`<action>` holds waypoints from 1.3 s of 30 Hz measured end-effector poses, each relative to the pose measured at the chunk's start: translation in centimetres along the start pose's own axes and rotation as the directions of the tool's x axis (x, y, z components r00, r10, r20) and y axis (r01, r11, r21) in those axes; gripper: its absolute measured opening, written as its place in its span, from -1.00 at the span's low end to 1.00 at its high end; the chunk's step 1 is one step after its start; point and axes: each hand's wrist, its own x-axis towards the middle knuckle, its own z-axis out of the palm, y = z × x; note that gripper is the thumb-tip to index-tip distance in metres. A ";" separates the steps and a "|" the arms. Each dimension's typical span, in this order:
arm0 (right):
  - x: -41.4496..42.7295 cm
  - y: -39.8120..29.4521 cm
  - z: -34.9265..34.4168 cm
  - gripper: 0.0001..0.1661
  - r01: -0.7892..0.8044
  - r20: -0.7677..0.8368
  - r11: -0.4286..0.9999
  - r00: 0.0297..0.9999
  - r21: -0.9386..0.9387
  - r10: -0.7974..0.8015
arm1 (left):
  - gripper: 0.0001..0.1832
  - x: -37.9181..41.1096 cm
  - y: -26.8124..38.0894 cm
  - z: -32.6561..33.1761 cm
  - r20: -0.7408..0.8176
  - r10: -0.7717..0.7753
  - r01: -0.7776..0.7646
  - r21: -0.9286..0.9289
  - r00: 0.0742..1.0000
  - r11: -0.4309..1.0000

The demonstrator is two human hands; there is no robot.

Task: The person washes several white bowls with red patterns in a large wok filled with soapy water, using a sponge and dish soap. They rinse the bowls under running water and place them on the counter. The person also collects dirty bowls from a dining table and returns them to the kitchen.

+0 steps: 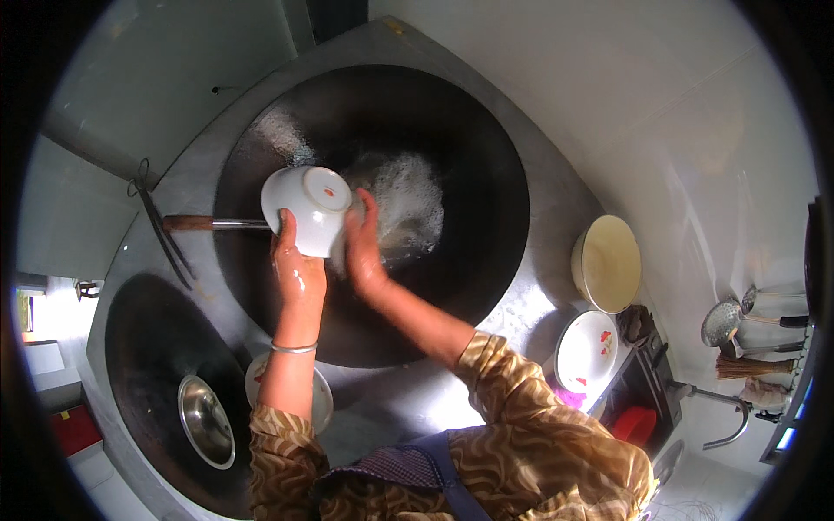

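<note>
My left hand [296,264] grips a white ceramic bowl [306,218] by its side, thumb on the outer wall. The bowl is tipped over, its foot ring facing up towards me. Beside it my right hand [365,244] is blurred, with fingers bent close to the bowl's right side; whether they touch it I cannot tell. Both hands are wet and over a large dark wok [475,195] set into a grey counter. Foamy water [414,202] lies in the wok's bottom. A wooden-handled utensil [189,223] rests across the wok's left rim, its far end hidden behind the bowl.
Tongs [166,234] lie on the counter at left. A second wok [143,365] holds a steel bowl [207,422]. Partly under my left forearm is a white dish [322,400]. At right stand a cream basin [609,264] and a flowered enamel basin [583,352], near a faucet [730,417] and hanging skimmers [721,322].
</note>
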 end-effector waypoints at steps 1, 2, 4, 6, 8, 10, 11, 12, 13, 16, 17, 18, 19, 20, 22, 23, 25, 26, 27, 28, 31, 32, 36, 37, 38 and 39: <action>-1.0 -0.1 0.9 -0.26 0.253 0.026 0.916 0.966 -0.310 -0.258 | -0.42 0.7 -0.3 -0.3 -0.045 0.027 -0.027 -0.005 0.999 1.000; -2.4 -0.4 1.0 -0.27 0.380 0.133 0.864 0.925 -0.329 -0.356 | -0.42 1.1 -0.4 -0.8 -0.056 -0.030 0.027 -0.056 0.998 0.998; -2.2 -1.2 0.5 -0.33 0.495 0.181 0.750 0.866 -0.438 -0.466 | -0.44 1.2 -0.6 -0.5 -0.058 -0.141 0.129 -0.182 0.988 0.975; -0.7 -1.4 -0.5 -0.39 0.526 0.179 0.728 0.846 -0.439 -0.503 | -0.45 1.0 -0.7 -0.2 -0.051 -0.165 0.149 -0.232 0.985 0.961; 1.0 -1.6 -0.7 -0.47 0.465 0.124 0.824 0.884 -0.325 -0.450 | -0.47 0.6 0.2 -0.1 -0.057 -0.162 0.143 -0.244 0.985 0.959; 3.4 -0.2 -1.0 -0.53 0.257 0.052 0.928 0.966 -0.270 -0.253 | -0.49 0.8 1.2 -1.1 -0.087 -0.172 0.145 -0.255 0.981 0.956; 4.9 0.5 -1.9 -0.57 0.118 0.085 0.971 0.991 -0.209 -0.103 | -0.50 1.1 1.7 -1.7 -0.102 -0.179 0.147 -0.262 0.979 0.954; 6.9 1.7 -4.3 -0.57 0.221 0.184 0.930 0.968 -0.294 -0.172 | -0.55 1.2 1.6 -1.4 -0.081 -0.213 0.184 -0.267 0.974 0.946; 8.8 2.9 -6.9 -0.57 0.326 0.291 0.874 0.930 -0.361 -0.227 | -0.56 1.3 1.4 -1.0 -0.067 -0.242 0.216 -0.267 0.968 0.939; 11.4 4.5 -12.1 -0.47 0.473 0.426 0.352 0.881 -0.807 -0.206 | -0.57 1.4 2.6 -3.0 -0.043 -0.261 0.244 -0.242 0.964 0.939; 11.7 4.5 -12.8 -0.43 0.461 0.416 0.239 0.883 -0.855 -0.216 | -0.56 1.6 2.8 -3.6 -0.047 -0.218 0.206 -0.181 0.975 0.962; 11.2 5.4 -13.1 -0.42 0.436 0.399 0.130 0.886 -0.890 -0.238 | -0.55 1.7 2.7 -3.8 -0.047 -0.181 0.175 -0.120 0.982 0.977; 10.5 6.3 -13.7 -0.40 0.399 0.381 0.013 0.885 -0.917 -0.268 | -0.55 1.7 2.6 -3.4 -0.037 -0.149 0.147 -0.062 0.988 0.987; 9.7 7.2 -14.4 -0.38 0.349 0.364 -0.103 0.881 -0.931 -0.302 | -0.53 1.5 2.4 -3.0 -0.023 -0.112 0.112 0.008 0.993 0.994; 7.8 8.9 -14.0 -0.54 0.590 0.610 -0.164 0.782 -0.790 -0.125 | -0.53 2.1 1.7 -3.7 -0.045 -0.072 0.076 0.107 0.996 0.991; 7.4 9.3 -13.7 -0.62 0.694 0.708 -0.176 0.705 -0.698 -0.032 | -0.53 2.3 1.2 -4.1 -0.053 -0.054 0.062 0.159 0.997 0.985; 9.5 7.8 -14.2 -0.69 0.576 0.570 0.018 0.803 -0.817 0.175 | -0.59 2.4 -0.5 -4.0 -0.064 -0.055 0.069 0.244 0.996 0.967; 10.1 6.8 -14.3 -0.73 0.489 0.497 0.104 0.821 -0.866 0.282 | -0.60 2.4 -1.3 -4.0 -0.059 -0.049 0.064 0.298 0.997 0.952; 9.6 5.9 -13.0 -0.75 0.461 0.526 0.293 0.826 -0.837 0.203 | -0.62 2.5 -1.4 -4.7 -0.069 -0.023 0.046 0.359 0.997 0.932; 8.8 4.2 -10.9 -0.78 0.433 0.545 0.476 0.829 -0.765 0.122 | -0.64 2.4 -1.2 -5.6 -0.094 -0.007 0.044 0.395 0.996 0.917; 3.6 -2.2 -5.9 -0.83 0.372 0.499 0.811 0.859 -0.452 -0.116 | -0.65 2.1 -1.4 -5.0 -0.080 0.005 0.033 0.466 0.997 0.884; 1.9 -3.8 -4.1 -0.81 0.448 0.515 0.810 0.829 -0.378 -0.218 | -0.68 2.2 -1.6 -5.1 -0.050 0.014 0.013 0.497 0.999 0.868; 0.3 -5.1 -1.8 -0.72 0.802 0.657 0.502 0.572 -0.323 -0.491 | -0.70 1.6 -2.6 -3.5 0.025 -0.052 0.036 0.435 0.998 0.900; 0.9 -5.0 -1.6 -0.71 0.836 0.657 0.429 0.540 -0.343 -0.526 | -0.70 0.9 -2.8 -2.9 0.069 -0.044 0.010 0.434 0.997 0.901; 1.6 -5.1 -2.0 -0.70 0.854 0.672 0.385 0.516 -0.350 -0.532 | -0.69 0.4 -2.8 -2.4 0.112 -0.034 -0.017 0.432 0.993 0.902; 2.1 -5.7 -1.3 -0.69 0.874 0.688 0.354 0.481 -0.332 -0.543 | -0.69 0.2 -1.8 -2.7 0.156 -0.054 -0.016 0.416 0.986 0.909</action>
